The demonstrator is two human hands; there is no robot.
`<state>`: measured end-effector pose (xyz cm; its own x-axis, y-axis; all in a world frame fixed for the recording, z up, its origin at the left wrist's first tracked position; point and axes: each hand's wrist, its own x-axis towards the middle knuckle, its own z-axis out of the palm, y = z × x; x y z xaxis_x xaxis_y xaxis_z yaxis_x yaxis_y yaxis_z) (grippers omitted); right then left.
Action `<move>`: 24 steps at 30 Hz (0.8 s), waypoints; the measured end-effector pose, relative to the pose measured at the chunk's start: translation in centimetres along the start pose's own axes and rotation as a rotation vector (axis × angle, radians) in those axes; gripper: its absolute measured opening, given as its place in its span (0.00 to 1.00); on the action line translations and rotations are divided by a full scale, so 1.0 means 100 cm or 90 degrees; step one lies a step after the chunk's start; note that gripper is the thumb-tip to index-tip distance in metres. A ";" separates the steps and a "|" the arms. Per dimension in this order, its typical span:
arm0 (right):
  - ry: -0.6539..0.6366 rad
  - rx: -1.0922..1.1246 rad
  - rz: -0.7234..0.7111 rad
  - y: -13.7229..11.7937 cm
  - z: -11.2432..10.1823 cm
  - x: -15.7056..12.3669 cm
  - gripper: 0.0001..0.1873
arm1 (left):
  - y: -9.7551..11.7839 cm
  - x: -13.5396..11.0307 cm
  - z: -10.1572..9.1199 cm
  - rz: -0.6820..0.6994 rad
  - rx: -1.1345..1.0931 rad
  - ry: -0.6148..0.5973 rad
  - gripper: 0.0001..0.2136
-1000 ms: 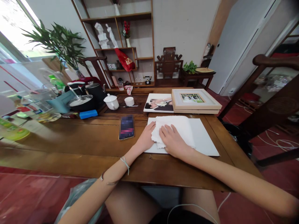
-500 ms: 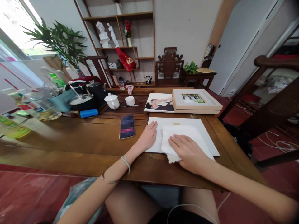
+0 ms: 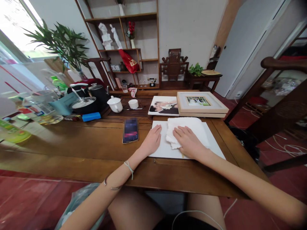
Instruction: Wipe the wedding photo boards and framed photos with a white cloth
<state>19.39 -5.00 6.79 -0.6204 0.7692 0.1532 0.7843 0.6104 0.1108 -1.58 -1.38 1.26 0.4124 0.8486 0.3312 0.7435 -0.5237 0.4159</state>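
A thin white board (image 3: 217, 145) lies flat on the wooden table in front of me. My left hand (image 3: 153, 140) rests flat on its left edge, fingers stretched out and holding nothing. My right hand (image 3: 188, 140) presses a folded white cloth (image 3: 198, 126) down onto the board, fingers slightly bent over it. The cloth reaches the board's far edge and covers much of its middle. A small gold-coloured bit (image 3: 183, 156) shows at the near edge, partly hidden by my right hand.
Beyond the board lie a photo print (image 3: 164, 106) and a stacked pale wooden picture frame (image 3: 202, 102). A phone (image 3: 130, 131) lies left of my left hand. Farther left are a white lidded cup (image 3: 115, 104), a blue box (image 3: 91, 116), a dark kettle (image 3: 98, 94) and bottles.
My right hand and the white cloth have slid away from me across the board, toward its far edge. The near part of the board is uncovered. My left hand has stayed in place.
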 end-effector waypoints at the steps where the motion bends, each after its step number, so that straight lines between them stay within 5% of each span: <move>1: -0.006 -0.008 -0.010 -0.007 -0.001 -0.007 0.33 | 0.000 0.000 0.000 -0.003 0.001 -0.003 0.21; 6: -0.024 0.029 -0.095 -0.040 -0.015 -0.048 0.36 | 0.001 0.000 0.000 -0.002 -0.006 0.000 0.21; 10: -0.019 0.139 -0.137 -0.038 -0.024 -0.056 0.35 | 0.001 -0.001 0.000 0.003 -0.010 0.001 0.21; 18: 0.020 0.195 0.003 0.008 -0.001 0.002 0.35 | 0.000 0.000 0.002 0.003 0.003 -0.001 0.21; 24: 0.037 0.293 0.107 0.020 0.001 0.064 0.14 | -0.001 0.000 0.002 0.002 -0.009 0.007 0.20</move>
<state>17.01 1.19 7.88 -0.4738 0.8604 0.1875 0.7802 0.5089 -0.3637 -1.55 -1.28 1.00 0.4092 0.8462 0.3412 0.7350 -0.5273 0.4262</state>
